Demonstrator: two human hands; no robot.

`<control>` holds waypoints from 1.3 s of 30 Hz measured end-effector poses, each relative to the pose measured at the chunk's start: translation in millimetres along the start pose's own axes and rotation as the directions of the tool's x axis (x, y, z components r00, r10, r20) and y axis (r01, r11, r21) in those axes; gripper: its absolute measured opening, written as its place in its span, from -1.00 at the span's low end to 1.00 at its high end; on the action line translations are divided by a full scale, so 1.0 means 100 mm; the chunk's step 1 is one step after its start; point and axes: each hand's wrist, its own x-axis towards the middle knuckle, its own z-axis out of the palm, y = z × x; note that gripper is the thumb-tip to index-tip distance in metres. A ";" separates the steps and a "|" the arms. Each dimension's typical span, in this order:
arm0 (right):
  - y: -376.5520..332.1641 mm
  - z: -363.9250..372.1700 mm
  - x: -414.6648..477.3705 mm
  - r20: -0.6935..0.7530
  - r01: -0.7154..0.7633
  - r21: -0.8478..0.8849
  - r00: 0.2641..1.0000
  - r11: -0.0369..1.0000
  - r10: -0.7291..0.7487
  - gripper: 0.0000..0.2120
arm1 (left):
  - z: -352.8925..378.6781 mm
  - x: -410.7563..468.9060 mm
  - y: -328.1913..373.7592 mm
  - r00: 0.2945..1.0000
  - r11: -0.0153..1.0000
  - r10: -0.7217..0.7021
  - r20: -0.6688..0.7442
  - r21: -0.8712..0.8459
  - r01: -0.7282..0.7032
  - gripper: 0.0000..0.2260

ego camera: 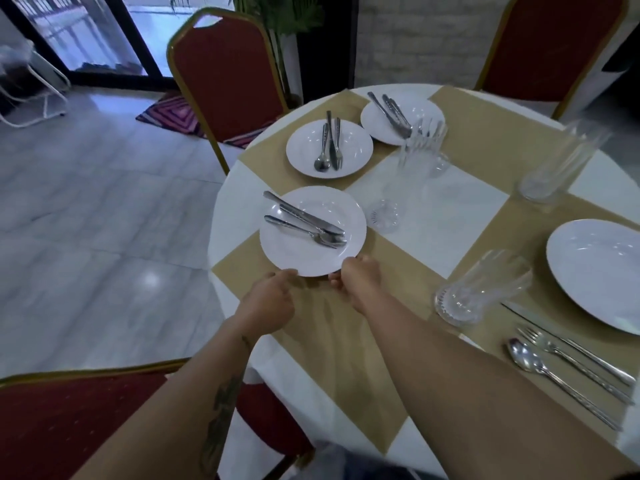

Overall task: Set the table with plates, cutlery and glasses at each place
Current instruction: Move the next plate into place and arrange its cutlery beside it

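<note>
Head view. Both hands are on one plate, centre-left of frame. The left hand grips the near-left rim. The right hand pinches the near rim just beside it, fingers curled at the edge. Neither hand is free. I cannot tell whether the plate rests on the cloth or is just off it.

Key relation: the plate lies straight up-frame from both hands, which are equally near and share the same near edge. The far side is unsupported. Loose cutlery lies on it, long axes running upper left to lower right, and one handle reaches past the upper-left rim. Judgement: the plate must stay level, or the pieces will slide.

Surface: a round table with a white cloth crossed by tan runners. Two more loaded plates sit up-frame and clear glasses stand at centre. At lower right is a laid place with a glass and cutlery beside its plate.

Room: red chairs with gold frames, a pale marble floor and a glass door at upper left.
</note>
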 end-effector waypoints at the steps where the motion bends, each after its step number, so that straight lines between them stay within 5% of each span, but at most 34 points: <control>1: 0.03 -0.02 -0.03 -0.008 -0.001 -0.003 1.000 1.000 0.001 -0.79 | 0.00 -0.05 -0.01 1.000 1.000 0.015 0.008 0.006 -0.015 -0.51; 7: 0.28 -0.23 -0.38 -0.072 0.024 -0.110 0.997 0.994 -0.032 -0.82 | 0.05 -0.29 -0.08 0.983 0.979 0.156 0.098 0.115 -0.167 -0.64; 15: 0.71 -0.61 -1.04 -0.190 -0.014 -0.194 0.981 0.981 -0.024 -0.68 | 0.15 -0.75 -0.35 0.928 0.918 0.369 0.042 0.137 -0.371 -0.69; 23: 1.15 -0.76 -1.34 -0.247 -0.022 0.004 0.969 1.000 0.022 -0.64 | 0.28 -1.07 -0.40 0.882 0.851 0.399 0.251 0.258 -0.458 -0.49; 33: 1.10 -0.86 -1.25 -0.189 -0.024 -0.073 0.982 0.997 0.010 -0.71 | 0.30 -1.04 -0.19 0.842 0.820 0.492 0.223 0.206 -0.534 -0.64; 39: 0.94 -1.05 -1.08 -0.106 -0.039 -0.098 0.994 0.994 0.029 -0.81 | 0.29 -0.90 0.03 0.876 0.871 0.480 -0.044 0.138 -0.471 -0.71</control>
